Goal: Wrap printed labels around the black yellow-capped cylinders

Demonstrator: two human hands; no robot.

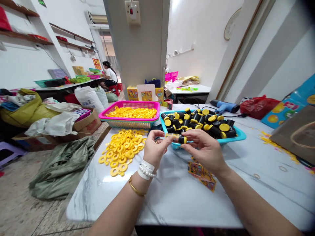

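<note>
From here I see the left hand [155,148] and right hand [206,150] pinching 1 black cylinder [181,139] by its ends, before the blue basket [240,135]; I'd keep it level, smoothing its patterned wrap [173,136].

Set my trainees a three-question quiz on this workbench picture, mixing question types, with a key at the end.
1. Fill in: loose yellow ____ lie on the table in front of the pink basket.
2. True or false: the pink basket is filled with black tubes.
3. Which hand has a gold bangle at its wrist?

Key: 1. rings; 2. false, the blue basket holds them; 3. left hand.
</note>
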